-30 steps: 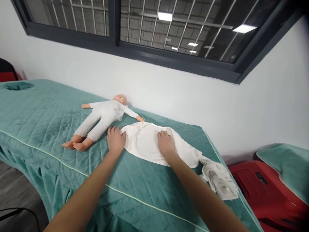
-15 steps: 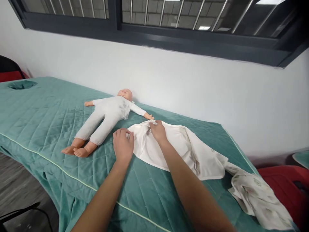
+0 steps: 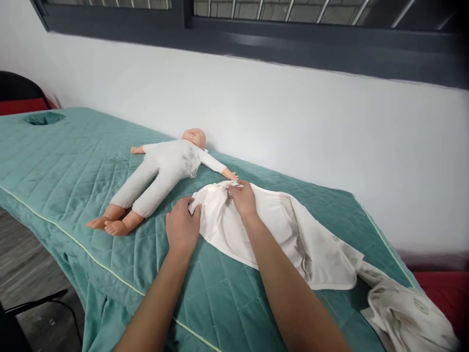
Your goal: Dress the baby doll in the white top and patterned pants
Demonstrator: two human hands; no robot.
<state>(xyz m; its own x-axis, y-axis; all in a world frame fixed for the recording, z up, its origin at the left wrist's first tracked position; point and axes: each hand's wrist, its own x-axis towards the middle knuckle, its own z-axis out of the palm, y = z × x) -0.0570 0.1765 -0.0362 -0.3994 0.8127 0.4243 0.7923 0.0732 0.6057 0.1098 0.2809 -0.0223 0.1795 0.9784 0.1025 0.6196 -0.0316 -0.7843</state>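
A white baby garment point(image 3: 271, 230) lies spread on a green quilted bed cover point(image 3: 216, 293). My left hand point(image 3: 182, 225) is at the garment's left end, with thumb and fingers closed on its edge. Near the upper left edge, my right hand point(image 3: 242, 199) pinches a gathered bit of the same cloth; the fingertips are partly hidden. A baby doll point(image 3: 168, 159) in a white body suit lies on its back to the left, arms spread. One doll hand point(image 3: 230, 173) rests just beyond my right hand, close to the garment's edge.
A crumpled printed cloth point(image 3: 410, 313) lies at the lower right, against the garment. Behind the bed stands a white wall point(image 3: 293, 117) below a dark window frame point(image 3: 278, 41). The cover has a round hole point(image 3: 44, 118) at far left. A red object point(image 3: 445, 288) sits beyond the right edge.
The view has tilted down slightly and shifted. Both hands stay at nearly the same spots on the garment; the left has drawn slightly toward me. The doll lies as before.
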